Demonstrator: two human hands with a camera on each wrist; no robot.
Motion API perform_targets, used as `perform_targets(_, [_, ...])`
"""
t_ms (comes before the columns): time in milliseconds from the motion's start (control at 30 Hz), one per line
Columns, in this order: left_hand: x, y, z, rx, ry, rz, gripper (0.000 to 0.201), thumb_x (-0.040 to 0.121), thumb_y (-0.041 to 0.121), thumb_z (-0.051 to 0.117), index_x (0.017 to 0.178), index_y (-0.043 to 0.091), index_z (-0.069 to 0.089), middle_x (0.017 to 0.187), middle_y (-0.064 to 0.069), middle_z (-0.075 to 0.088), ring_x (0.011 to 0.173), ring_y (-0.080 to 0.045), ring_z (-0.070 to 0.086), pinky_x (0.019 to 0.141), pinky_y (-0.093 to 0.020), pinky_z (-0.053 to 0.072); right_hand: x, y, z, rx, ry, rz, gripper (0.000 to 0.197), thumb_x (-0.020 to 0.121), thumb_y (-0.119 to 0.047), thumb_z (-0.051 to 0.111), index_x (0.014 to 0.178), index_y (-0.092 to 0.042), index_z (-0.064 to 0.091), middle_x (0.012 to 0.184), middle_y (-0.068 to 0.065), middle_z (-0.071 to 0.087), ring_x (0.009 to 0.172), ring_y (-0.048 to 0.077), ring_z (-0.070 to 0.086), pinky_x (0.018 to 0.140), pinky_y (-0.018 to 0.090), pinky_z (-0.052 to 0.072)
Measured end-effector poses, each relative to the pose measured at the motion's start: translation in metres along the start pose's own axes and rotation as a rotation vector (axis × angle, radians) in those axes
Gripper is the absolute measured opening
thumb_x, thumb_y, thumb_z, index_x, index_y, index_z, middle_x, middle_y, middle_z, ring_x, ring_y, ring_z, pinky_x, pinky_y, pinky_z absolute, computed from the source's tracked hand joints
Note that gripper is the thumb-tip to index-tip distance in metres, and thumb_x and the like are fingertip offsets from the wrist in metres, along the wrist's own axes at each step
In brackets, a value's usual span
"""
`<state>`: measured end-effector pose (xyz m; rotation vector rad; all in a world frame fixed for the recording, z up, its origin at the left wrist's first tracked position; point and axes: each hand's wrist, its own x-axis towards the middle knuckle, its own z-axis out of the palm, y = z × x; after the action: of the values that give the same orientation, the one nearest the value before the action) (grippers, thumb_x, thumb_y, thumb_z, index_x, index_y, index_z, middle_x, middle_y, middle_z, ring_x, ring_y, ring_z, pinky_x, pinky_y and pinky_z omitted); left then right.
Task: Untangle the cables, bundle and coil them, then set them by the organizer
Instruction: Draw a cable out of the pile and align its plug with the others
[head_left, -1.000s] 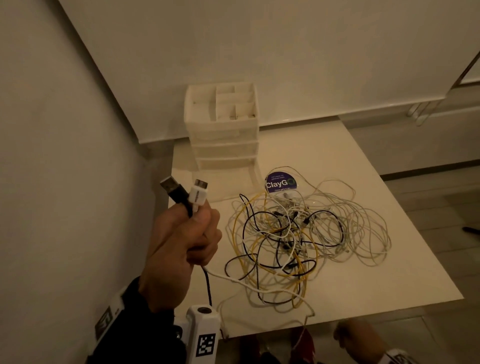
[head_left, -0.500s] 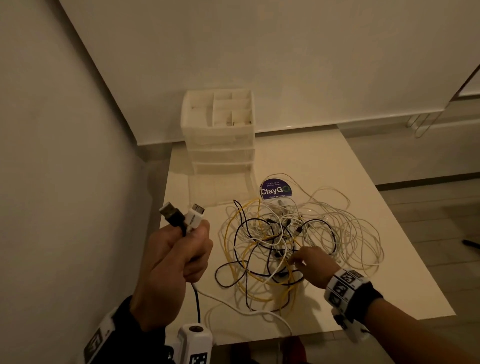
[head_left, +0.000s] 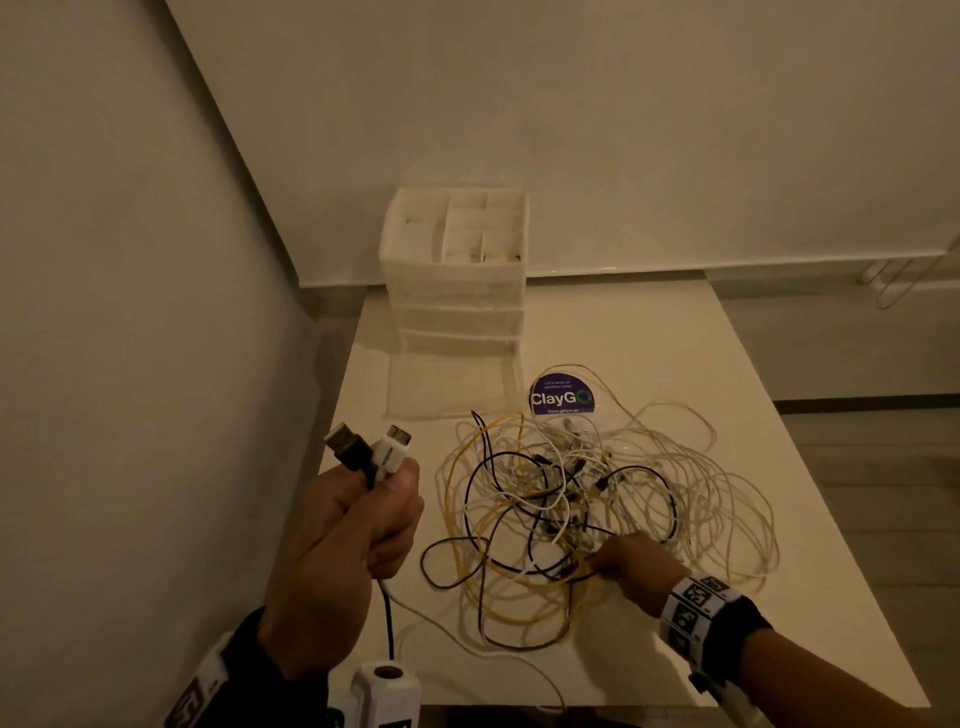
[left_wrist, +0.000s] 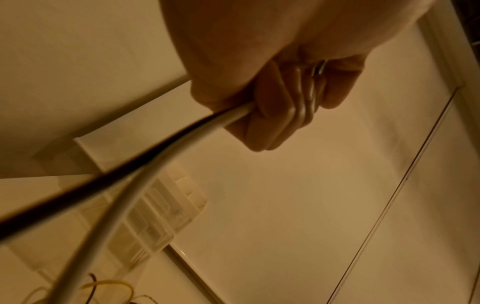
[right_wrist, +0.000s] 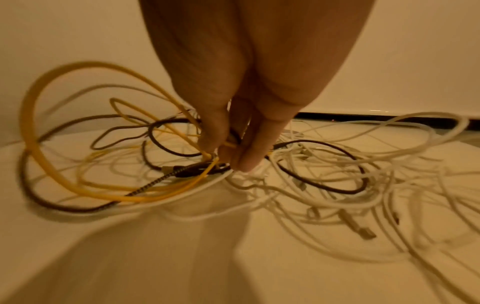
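Left hand (head_left: 343, 535), raised at the desk's (head_left: 779, 441) left edge, grips black and white plug ends whose cords trail rightward into the tangle of cables (head_left: 597, 509), where the nearer right hand (head_left: 634, 569) pinches a yellow cable (right_wrist: 78, 181) between its fingers (right_wrist: 249, 156).

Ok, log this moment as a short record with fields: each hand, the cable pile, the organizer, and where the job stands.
left hand: left hand raised beside the table, gripping a black cable and a white cable, plugs pointing up
right hand: right hand in the tangled cables, fingers pinching a yellow cable
pile: yellow, black and white loops, still knotted, on the table
organizer: organizer at the table's far left, by the wall
sticker: ClayGo sticker, partly under cables
progress: nothing coiled yet
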<state>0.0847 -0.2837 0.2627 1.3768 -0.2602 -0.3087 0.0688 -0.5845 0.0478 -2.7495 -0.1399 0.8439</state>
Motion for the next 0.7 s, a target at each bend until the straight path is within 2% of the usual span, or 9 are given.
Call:
perform_targets(133, [0.01, -0.003, 0.014, -0.013, -0.011, 0.016, 0.032, 0.08, 0.035, 0.055, 0.054, 0.022, 0.041, 0.054, -0.004, 0.022, 0.043, -0.009, 0.018, 0.04, -0.018, 0.019, 0.009, 0.022, -0.024, 0.007, 0.272, 0.037, 0.034, 0.096, -0.013, 0.048, 0.119, -0.029, 0.067, 0.117, 0.0, 0.067, 0.11, 0.021, 0.061, 0.091, 0.028, 0.046])
perform_targets(233, [0.017, -0.005, 0.026, -0.006, -0.036, 0.027, 0.032, 0.08, 0.035, 0.055, 0.054, 0.023, 0.042, 0.053, -0.002, 0.024, 0.042, -0.009, 0.018, 0.04, -0.017, 0.021, 0.015, 0.04, -0.055, 0.021, 0.402, 0.071, 0.029, 0.094, -0.011, 0.053, 0.115, -0.022, 0.071, 0.113, 0.003, 0.07, 0.108, 0.027, 0.063, 0.087, 0.029, 0.047])
perform_targets(367, [0.026, -0.009, 0.036, -0.008, -0.059, 0.011, 0.031, 0.08, 0.036, 0.054, 0.055, 0.023, 0.041, 0.053, -0.001, 0.023, 0.042, -0.009, 0.018, 0.04, -0.017, 0.021, 0.013, 0.054, -0.09, -0.045, 0.336, -0.083, 0.031, 0.094, -0.002, 0.051, 0.118, -0.012, 0.068, 0.122, 0.009, 0.067, 0.114, 0.03, 0.061, 0.095, 0.035, 0.047])
perform_targets(433, [0.031, -0.012, 0.039, -0.004, -0.063, 0.006, 0.032, 0.081, 0.035, 0.054, 0.055, 0.024, 0.04, 0.053, 0.001, 0.023, 0.043, -0.009, 0.017, 0.04, -0.016, 0.021, 0.006, 0.057, -0.103, -0.07, 0.33, -0.156, 0.029, 0.093, -0.006, 0.056, 0.117, -0.015, 0.07, 0.127, 0.01, 0.061, 0.113, 0.029, 0.06, 0.093, 0.03, 0.047])
perform_targets(500, [0.037, -0.014, 0.04, -0.008, -0.045, -0.014, 0.034, 0.085, 0.029, 0.054, 0.054, 0.024, 0.041, 0.052, 0.003, 0.025, 0.042, -0.008, 0.017, 0.039, -0.016, 0.021, -0.002, 0.058, -0.112, -0.089, 0.413, -0.204, 0.02, 0.085, -0.014, 0.07, 0.104, -0.02, 0.076, 0.111, 0.008, 0.058, 0.093, 0.026, 0.06, 0.076, 0.027, 0.044])
perform_targets(567, [0.043, -0.017, 0.043, -0.019, -0.021, -0.032, 0.034, 0.087, 0.023, 0.049, 0.054, 0.024, 0.04, 0.051, 0.004, 0.025, 0.041, -0.007, 0.018, 0.039, -0.016, 0.02, -0.008, 0.058, -0.122, -0.113, 0.482, -0.247, 0.019, 0.074, -0.017, 0.081, 0.092, -0.022, 0.078, 0.086, -0.001, 0.046, 0.072, 0.018, 0.05, 0.062, 0.027, 0.036])
perform_targets(633, [0.049, -0.019, 0.046, -0.025, -0.012, -0.045, 0.033, 0.087, 0.022, 0.047, 0.055, 0.023, 0.039, 0.051, 0.004, 0.025, 0.041, -0.007, 0.018, 0.039, -0.015, 0.02, -0.013, 0.054, -0.133, -0.135, 0.478, -0.238, 0.021, 0.081, -0.021, 0.076, 0.101, -0.022, 0.076, 0.081, -0.004, 0.043, 0.071, 0.017, 0.049, 0.062, 0.027, 0.032])
perform_targets(700, [0.054, -0.021, 0.049, -0.025, -0.022, -0.044, 0.032, 0.088, 0.023, 0.046, 0.058, 0.018, 0.036, 0.051, 0.003, 0.025, 0.041, -0.008, 0.017, 0.039, -0.016, 0.02, -0.018, 0.052, -0.14, -0.131, 0.388, -0.161, 0.025, 0.09, -0.021, 0.064, 0.114, -0.023, 0.071, 0.087, -0.003, 0.056, 0.086, 0.02, 0.059, 0.069, 0.026, 0.038])
